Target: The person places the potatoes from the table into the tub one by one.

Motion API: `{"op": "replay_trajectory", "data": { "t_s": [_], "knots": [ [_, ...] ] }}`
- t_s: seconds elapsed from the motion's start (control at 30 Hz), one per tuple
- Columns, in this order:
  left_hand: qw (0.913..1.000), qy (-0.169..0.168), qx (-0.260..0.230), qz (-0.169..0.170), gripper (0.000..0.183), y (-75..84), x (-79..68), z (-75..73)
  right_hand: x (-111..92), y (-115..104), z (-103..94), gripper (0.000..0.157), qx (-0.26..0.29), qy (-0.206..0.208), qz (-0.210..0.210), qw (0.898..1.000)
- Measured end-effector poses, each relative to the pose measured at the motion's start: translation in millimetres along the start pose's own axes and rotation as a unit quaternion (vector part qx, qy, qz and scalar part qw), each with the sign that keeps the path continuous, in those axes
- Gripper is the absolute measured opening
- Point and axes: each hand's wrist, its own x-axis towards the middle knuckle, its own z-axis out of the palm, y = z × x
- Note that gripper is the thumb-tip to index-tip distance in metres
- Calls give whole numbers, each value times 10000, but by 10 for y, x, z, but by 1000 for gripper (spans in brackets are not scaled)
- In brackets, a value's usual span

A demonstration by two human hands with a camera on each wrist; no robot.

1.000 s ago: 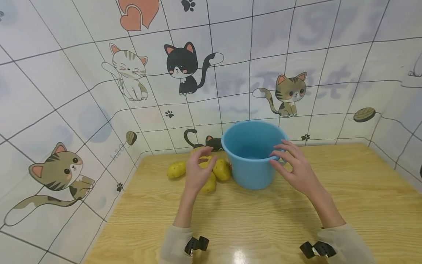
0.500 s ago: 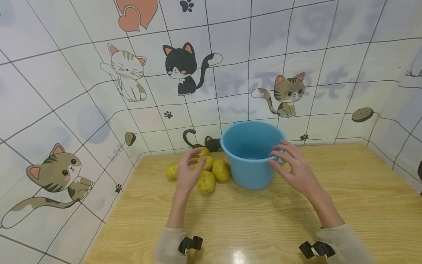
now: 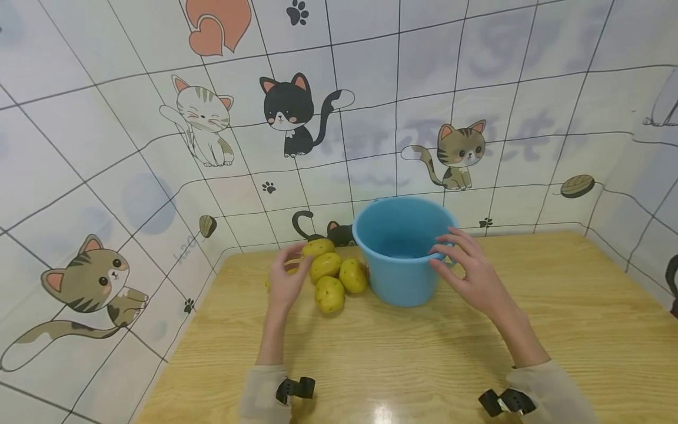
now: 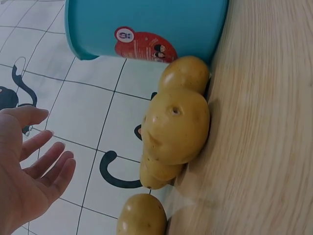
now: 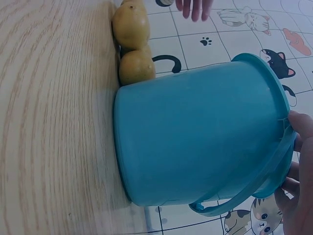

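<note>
Upright on the table stands a blue plastic bucket [image 3: 399, 285], with a red label [image 4: 146, 46] facing the left wrist camera. My right hand [image 3: 477, 277] holds the bucket's right rim, thumb outside and other fingers reaching over the edge. Several yellow potatoes [image 3: 329, 294] lie clustered left of the bucket, the nearest beside its wall. Over the left part of the cluster hovers my left hand [image 3: 285, 285], fingers loosely bent and nothing in them. It partly hides a separate potato, which shows as a lone potato [image 4: 142, 218] in the left wrist view.
The wooden table [image 3: 392, 365] ends against a tiled-pattern wall [image 3: 371, 129] printed with cartoon cats, close behind bucket and potatoes. The bucket's carrying handle [image 5: 249, 186] hangs down its side. A dark object [image 3: 672, 282] shows at the right edge.
My left hand has moved left, from in front of the potato cluster to its left side, uncovering more potatoes. My right hand stays at the bucket's rim, and the bucket has not moved.
</note>
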Motion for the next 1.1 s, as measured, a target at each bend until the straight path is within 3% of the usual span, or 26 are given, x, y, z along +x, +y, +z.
{"op": "replay_trajectory", "data": {
  "t_s": [0.13, 0.23, 0.43, 0.73, 1.1],
  "knots": [
    [9999, 83, 29, -136, 36, -242, 43, -57, 2, -2, 2, 22, 9, -1, 24, 10000],
    [9996, 120, 78, -231, 38, -332, 52, -116, 6, -7, 1, 21, 20, -16, 30, 10000],
    [9990, 176, 228, -338, 36, -437, 70, -229, 9, -9, -2, 20, 53, -18, 65, 10000],
    [9950, 293, 512, -804, 41, -527, 60, -387, 12, -2, 12, 20, 35, -4, 0, 10000],
    [9905, 344, 753, -1097, 41, -700, 69, -493, 12, 21, 20, 22, -4, 108, -216, 9997]
  ]
}}
